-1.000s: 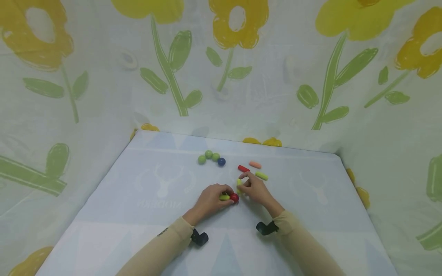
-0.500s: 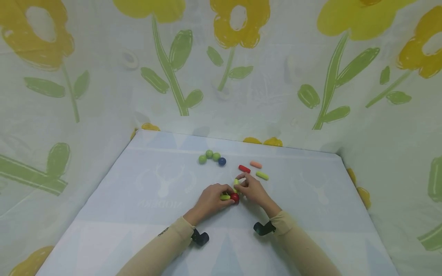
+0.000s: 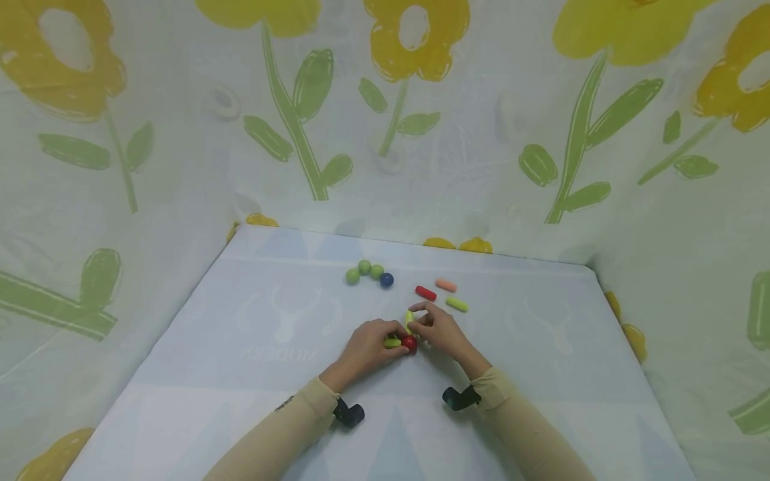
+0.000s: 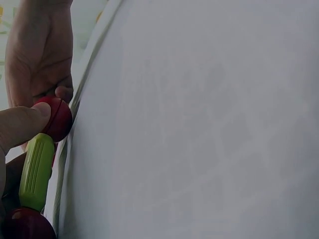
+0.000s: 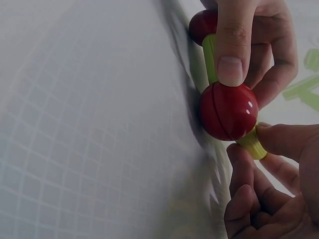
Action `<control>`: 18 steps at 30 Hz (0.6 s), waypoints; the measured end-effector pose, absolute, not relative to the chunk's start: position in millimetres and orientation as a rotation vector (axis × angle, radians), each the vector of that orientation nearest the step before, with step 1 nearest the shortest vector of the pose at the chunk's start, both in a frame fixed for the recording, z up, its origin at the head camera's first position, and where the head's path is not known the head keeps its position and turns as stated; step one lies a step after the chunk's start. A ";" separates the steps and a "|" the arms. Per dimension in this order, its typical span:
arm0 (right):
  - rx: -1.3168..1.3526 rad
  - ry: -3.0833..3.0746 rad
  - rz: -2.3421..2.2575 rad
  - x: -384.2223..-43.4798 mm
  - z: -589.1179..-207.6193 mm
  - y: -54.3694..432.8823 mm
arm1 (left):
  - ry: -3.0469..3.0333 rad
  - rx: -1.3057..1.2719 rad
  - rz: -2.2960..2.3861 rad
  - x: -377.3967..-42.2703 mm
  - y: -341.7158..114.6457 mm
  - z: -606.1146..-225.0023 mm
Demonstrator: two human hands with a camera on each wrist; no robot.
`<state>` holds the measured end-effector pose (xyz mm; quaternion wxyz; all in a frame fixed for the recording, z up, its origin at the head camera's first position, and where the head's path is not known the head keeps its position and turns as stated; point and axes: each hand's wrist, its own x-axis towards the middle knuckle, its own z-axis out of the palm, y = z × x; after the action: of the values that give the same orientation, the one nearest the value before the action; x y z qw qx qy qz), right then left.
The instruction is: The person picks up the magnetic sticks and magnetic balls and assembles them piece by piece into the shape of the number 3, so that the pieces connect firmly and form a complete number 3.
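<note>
Head view: left hand [image 3: 368, 344] grips red ball [image 3: 410, 344] (between both hands); right hand [image 3: 444, 332] pinches yellow-green stick [image 3: 410, 320].

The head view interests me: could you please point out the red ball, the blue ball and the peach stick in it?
Red ball [image 3: 410, 344]: head view, middle of its visible surface.
Blue ball [image 3: 387, 280]: head view, middle of its visible side.
Peach stick [image 3: 446, 285]: head view, middle of its length.

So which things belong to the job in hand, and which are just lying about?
In the job:
glossy red ball, left grip
ribbed lime-green stick between it and another red ball
yellow-green stick, right grip

Lying about, perhaps spares:
three light green balls
dark blue ball
red stick
peach stick
loose lime stick
</note>
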<state>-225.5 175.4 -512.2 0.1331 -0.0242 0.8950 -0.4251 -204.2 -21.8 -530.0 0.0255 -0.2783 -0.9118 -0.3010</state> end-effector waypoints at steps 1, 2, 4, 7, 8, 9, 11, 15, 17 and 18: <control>-0.069 2.597 -1.231 -225.5 -512.3 175.6 | -2.819 -0.859 -0.932 -204.1 -21.7 -530.0; -0.068 2.598 -1.229 -225.5 -512.3 175.7 | -2.819 -0.859 -0.930 -204.0 -21.7 -530.0; -0.068 2.601 -1.223 -225.5 -512.8 176.1 | -2.819 -0.858 -0.926 -204.1 -21.5 -530.4; -0.071 2.602 -1.219 -225.8 -514.0 177.2 | -2.821 -0.857 -0.925 -204.5 -21.2 -530.8; -0.073 2.603 -1.220 -226.1 -514.5 177.6 | -2.821 -0.857 -0.925 -204.7 -21.1 -530.9; -0.076 2.602 -1.222 -226.2 -515.1 177.9 | -2.823 -0.856 -0.926 -204.7 -21.0 -531.0; -0.078 2.603 -1.225 -226.1 -515.7 178.3 | -2.824 -0.854 -0.930 -204.8 -20.8 -530.8; -0.081 2.607 -1.225 -225.7 -516.4 179.0 | -2.822 -0.855 -0.937 -204.7 -20.6 -531.0; -0.078 2.608 -1.224 -225.8 -516.4 179.4 | -2.822 -0.855 -0.939 -204.8 -20.3 -531.3; -0.076 2.608 -1.223 -225.8 -516.3 179.5 | -2.822 -0.854 -0.939 -204.8 -20.2 -531.4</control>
<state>-225.8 179.5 -516.3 0.1298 -0.0262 0.8974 -0.4208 -204.8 -20.2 -531.4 0.0235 -0.2758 -0.9118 -0.3033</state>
